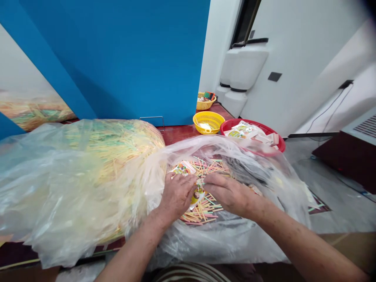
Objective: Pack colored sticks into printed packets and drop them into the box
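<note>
Holding: the left hand and right hand are half-curled, palms down, fingertips meeting at a printed paper packet; I cannot tell whether either pinches it.

Location: the packet stands tilted on a loose heap of pastel sticks, inside a clear plastic bag on the tabletop.

Handling: the sticks look light, thin and stiff, likely to slide and scatter, so they seem best gathered in small bunches. The packet looks light and flexible, easiest taken by its edge.

Appearance: the sticks are pink, yellow, green and orange, lying crisscross.

Nearby: a second bag bulges with similar sticks on the left. A red basket holds packets, and two yellow baskets sit behind.
</note>
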Action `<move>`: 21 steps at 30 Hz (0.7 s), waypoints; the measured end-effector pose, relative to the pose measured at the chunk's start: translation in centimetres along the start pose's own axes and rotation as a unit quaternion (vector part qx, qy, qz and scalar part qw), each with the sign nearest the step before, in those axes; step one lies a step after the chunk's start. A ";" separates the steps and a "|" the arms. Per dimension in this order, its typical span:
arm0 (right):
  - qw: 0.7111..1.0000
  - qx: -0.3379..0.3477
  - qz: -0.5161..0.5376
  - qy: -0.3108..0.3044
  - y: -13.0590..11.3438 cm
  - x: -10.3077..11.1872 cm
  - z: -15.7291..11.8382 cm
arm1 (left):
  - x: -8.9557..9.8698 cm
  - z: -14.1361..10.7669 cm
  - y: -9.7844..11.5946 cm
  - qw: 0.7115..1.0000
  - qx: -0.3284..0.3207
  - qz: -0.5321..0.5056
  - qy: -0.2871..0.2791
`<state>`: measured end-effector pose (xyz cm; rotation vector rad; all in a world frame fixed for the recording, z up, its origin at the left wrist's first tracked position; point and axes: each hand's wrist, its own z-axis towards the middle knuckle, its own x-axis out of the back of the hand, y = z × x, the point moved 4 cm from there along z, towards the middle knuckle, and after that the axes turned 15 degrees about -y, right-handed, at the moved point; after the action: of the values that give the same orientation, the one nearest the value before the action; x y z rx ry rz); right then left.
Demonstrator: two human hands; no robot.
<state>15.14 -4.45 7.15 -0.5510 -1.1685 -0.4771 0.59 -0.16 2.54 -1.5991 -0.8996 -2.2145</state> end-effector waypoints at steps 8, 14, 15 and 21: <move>0.994 -0.104 0.021 0.007 -1.6 1.2 -0.7 | -1.1 -1.0 0.9 0.982 -0.099 -0.116 0.109; 0.967 -0.241 -0.072 0.034 -3.5 -0.9 -3.4 | -2.2 -0.8 2.6 0.973 -0.178 -0.119 0.082; 0.962 -0.260 -0.076 0.037 -2.9 -1.5 -4.8 | -2.3 -0.7 2.5 0.977 -0.168 -0.107 0.070; 0.899 -0.402 -0.168 -0.041 3.4 -1.7 -12.9 | -1.9 0.1 -2.4 0.998 0.008 0.026 -0.060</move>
<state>25.95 -9.86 1.28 -1.0902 -1.1219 -1.2716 0.04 1.53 -0.02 -1.7439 -0.8936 -2.0900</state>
